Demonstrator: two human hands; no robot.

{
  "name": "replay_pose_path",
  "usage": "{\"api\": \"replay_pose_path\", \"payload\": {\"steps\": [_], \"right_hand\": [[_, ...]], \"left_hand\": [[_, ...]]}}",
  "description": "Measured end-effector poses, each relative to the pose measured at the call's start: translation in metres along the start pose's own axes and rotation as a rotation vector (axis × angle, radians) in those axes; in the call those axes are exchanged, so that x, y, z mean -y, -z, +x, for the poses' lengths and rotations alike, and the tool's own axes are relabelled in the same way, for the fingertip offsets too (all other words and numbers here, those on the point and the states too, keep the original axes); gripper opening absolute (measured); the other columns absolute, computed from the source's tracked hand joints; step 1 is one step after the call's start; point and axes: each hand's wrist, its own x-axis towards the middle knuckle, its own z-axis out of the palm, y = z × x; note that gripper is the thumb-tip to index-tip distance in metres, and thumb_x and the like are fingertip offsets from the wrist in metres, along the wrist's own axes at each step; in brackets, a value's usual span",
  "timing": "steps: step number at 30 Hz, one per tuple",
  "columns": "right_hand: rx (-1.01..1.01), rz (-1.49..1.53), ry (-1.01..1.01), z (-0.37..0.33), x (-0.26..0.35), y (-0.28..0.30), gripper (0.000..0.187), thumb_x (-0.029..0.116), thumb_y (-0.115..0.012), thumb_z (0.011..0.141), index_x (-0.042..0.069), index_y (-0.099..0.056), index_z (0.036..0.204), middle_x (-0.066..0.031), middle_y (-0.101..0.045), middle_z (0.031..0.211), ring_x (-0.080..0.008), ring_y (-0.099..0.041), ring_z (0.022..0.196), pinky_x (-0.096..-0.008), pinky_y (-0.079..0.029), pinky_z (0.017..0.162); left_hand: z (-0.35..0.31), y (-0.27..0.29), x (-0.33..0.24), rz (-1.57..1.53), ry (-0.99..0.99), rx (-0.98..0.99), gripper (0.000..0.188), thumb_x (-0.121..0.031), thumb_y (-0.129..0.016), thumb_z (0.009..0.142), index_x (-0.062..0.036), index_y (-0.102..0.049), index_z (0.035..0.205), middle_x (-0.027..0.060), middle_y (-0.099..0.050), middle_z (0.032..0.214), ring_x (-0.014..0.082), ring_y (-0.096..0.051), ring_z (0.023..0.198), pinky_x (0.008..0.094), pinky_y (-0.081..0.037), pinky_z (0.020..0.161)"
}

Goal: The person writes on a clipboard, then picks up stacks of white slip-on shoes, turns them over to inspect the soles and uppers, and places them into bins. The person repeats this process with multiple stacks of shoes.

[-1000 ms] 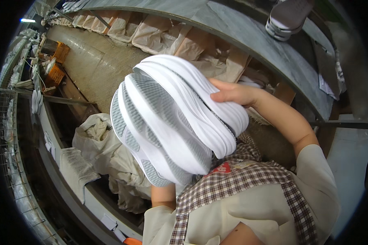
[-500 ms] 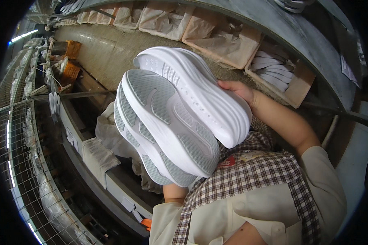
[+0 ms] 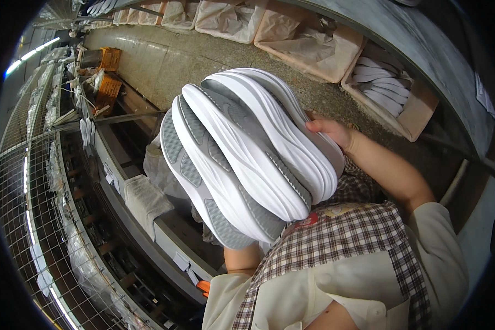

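A stack of several white shoe soles (image 3: 242,157) with grey patterned treads fans out in front of my chest, tilted and pressed side by side. Around the right edge of the stack my right hand (image 3: 331,132) is closed, with its thumb lying on the outermost sole. My left forearm (image 3: 242,259) goes in under the stack's lower left end. The soles hide my left hand and its fingers, so its grip cannot be seen.
Lined bins (image 3: 308,47) stand in a row beyond the soles; the nearest bin holds white soles (image 3: 382,85). Wire mesh (image 3: 25,203) runs along the left. A cloth (image 3: 146,203) hangs over a grey rail, and orange crates (image 3: 109,91) stand at far left.
The soles have turned so that more of their white sidewalls and less tread shows. The separate sole at right now sits closer against the others. My right hand stays on the right edge.
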Motion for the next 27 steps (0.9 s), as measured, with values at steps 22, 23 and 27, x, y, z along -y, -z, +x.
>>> {"api": "replay_pose_path", "payload": {"steps": [22, 23, 27], "right_hand": [[-0.033, 0.266, -0.123, -0.013, 0.003, 0.038, 0.044, 0.023, -0.056, 0.084, 0.003, -0.052, 0.123, -0.0162, -0.063, 0.109, -0.0241, -0.066, 0.091, -0.0354, -0.054, 0.084], [0.03, 0.311, -0.168, -0.011, 0.002, 0.038, 0.051, 0.026, -0.057, 0.082, 0.003, -0.05, 0.126, -0.0167, -0.062, 0.111, -0.0249, -0.065, 0.091, -0.0355, -0.054, 0.084], [-0.072, -0.063, -0.197, -0.003, 0.009, 0.033, 0.082, 0.042, -0.06, 0.08, 0.005, -0.022, 0.143, -0.0172, -0.046, 0.133, -0.0235, -0.053, 0.113, -0.0354, -0.043, 0.098]], "left_hand": [[-0.009, -0.011, -0.015, -0.004, -0.147, -0.084, 0.063, -0.037, -0.055, 0.088, -0.0052, -0.035, 0.138, 0.0097, -0.041, 0.112, 0.0175, -0.043, 0.085, 0.0344, -0.047, 0.06], [-0.009, -0.01, -0.013, 0.084, -0.169, -0.076, 0.062, -0.037, -0.055, 0.088, -0.0055, -0.035, 0.139, 0.0091, -0.041, 0.109, 0.0171, -0.042, 0.083, 0.0338, -0.046, 0.06], [-0.005, -0.01, -0.007, 0.005, -0.143, -0.068, 0.061, -0.035, -0.055, 0.089, -0.0067, -0.035, 0.139, 0.0064, -0.039, 0.098, 0.0157, -0.039, 0.075, 0.0314, -0.043, 0.059]]}}
